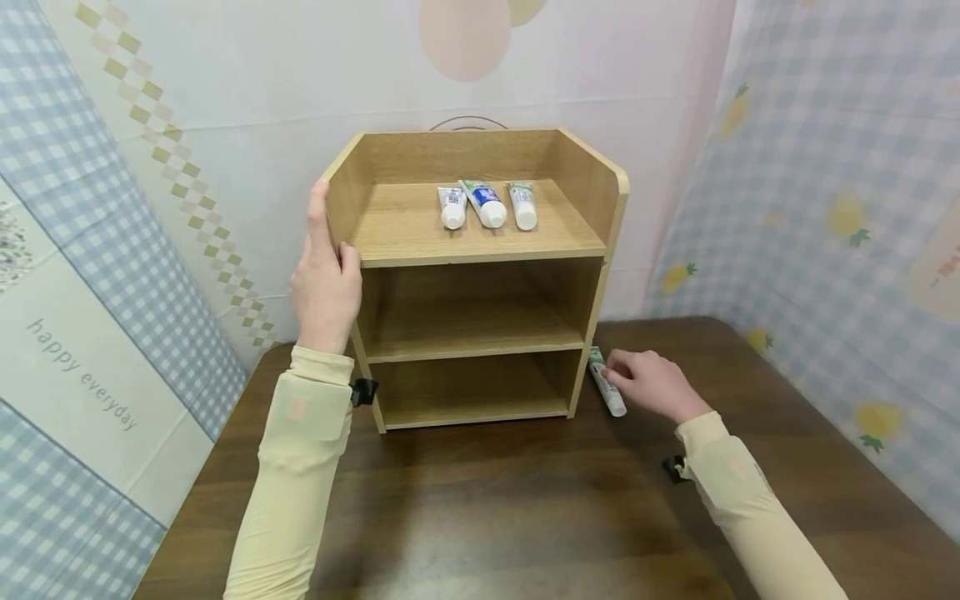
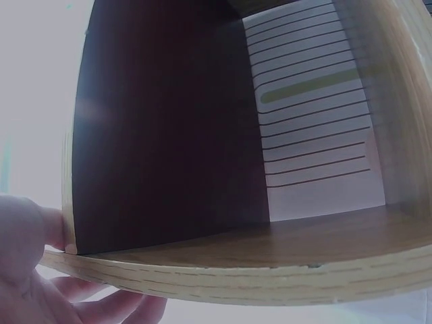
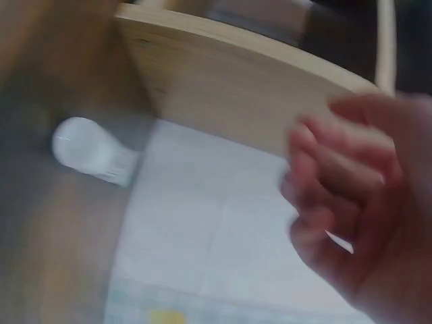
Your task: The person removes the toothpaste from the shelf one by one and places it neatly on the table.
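Observation:
A small wooden shelf unit [image 1: 480,350] stands on the table, with one top deck and two compartments beneath it. My left hand [image 1: 327,287] grips its left side panel; in the left wrist view, the thumb lies at the panel's edge and the other fingers [image 2: 111,307] reach around the outside. Just right of the unit, a white and green toothpaste tube [image 1: 609,387] lies on the tabletop. Over that tube hovers my right hand [image 1: 656,383], fingers loosely bent. The right wrist view, which is blurred, shows this hand [image 3: 364,196] apart from the tube [image 3: 94,152] and holding nothing.
On the top deck lie three more tubes side by side: a small white one [image 1: 452,208], a blue and white one [image 1: 486,204] and a white and green one [image 1: 523,206]. Patterned cloth [image 1: 817,167] hangs behind and beside the dark wood table [image 1: 495,508].

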Available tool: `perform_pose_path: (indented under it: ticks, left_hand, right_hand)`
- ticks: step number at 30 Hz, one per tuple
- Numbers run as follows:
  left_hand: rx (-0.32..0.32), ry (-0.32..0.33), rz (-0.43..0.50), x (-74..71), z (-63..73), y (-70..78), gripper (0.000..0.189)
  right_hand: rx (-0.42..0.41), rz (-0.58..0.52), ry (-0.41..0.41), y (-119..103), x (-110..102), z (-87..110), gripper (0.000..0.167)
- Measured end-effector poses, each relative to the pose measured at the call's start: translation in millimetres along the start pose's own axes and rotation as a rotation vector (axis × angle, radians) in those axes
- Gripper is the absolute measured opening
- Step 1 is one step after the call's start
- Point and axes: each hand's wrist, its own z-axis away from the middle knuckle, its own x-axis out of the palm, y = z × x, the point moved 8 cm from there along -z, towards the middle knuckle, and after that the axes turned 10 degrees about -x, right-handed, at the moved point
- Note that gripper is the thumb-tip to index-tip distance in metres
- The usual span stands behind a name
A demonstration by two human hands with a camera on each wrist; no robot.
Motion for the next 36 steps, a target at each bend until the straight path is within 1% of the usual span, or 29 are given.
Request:
perform_pose_path:
  ticks: [4, 8, 11, 13, 17, 23, 27, 33, 36]
  left_hand:
    - [0.005, 0.004, -0.003, 0.0, 0.0, 0.4, 0.07]
    - [0.004, 0.003, -0.006, 0.6, -0.3, 0.5, 0.07]
    - [0.003, 0.001, -0.004, 1.0, -0.6, -0.1, 0.071]
    - [0.0, -0.001, -0.003, 1.0, -0.7, -0.8, 0.071]
    - [0.0, 0.004, 0.001, -0.1, -1.1, -1.9, 0.071]
    - [0.0, 0.012, -0.002, -2.1, -1.5, -2.0, 0.07]
    - [0.0, 0.017, -0.006, -2.8, -1.1, -1.4, 0.07]
    - [0.012, 0.012, -0.004, -1.3, 0.7, 0.3, 0.07]
    - [0.01, 0.011, 0.0, -1.1, 1.3, 0.4, 0.07]
  right_hand:
    - [-0.07, -0.047, -0.068, -13, -4, -0.6, 0.015]
    - [-0.122, -0.067, -0.122, -28, -3, -0.6, 0.011]
    - [-0.17, -0.05, -0.125, -44, -6, -3.5, 0.01]
    - [-0.207, -0.029, -0.104, -57, -12, -7.2, 0.008]
    - [-0.295, 0.018, -0.016, -87, -31, -16.6, 0.004]
    - [-0.394, 0.049, 0.144, -124, -69, -30.6, 0.008]
    - [-0.458, 0.066, 0.238, -141, -88, -38.8, 0.013]
    - [-0.532, 0.083, 0.455, -160, -117, -46.5, 0.021]
    - [-0.559, 0.107, 0.502, -173, -127, -52.6, 0.021]
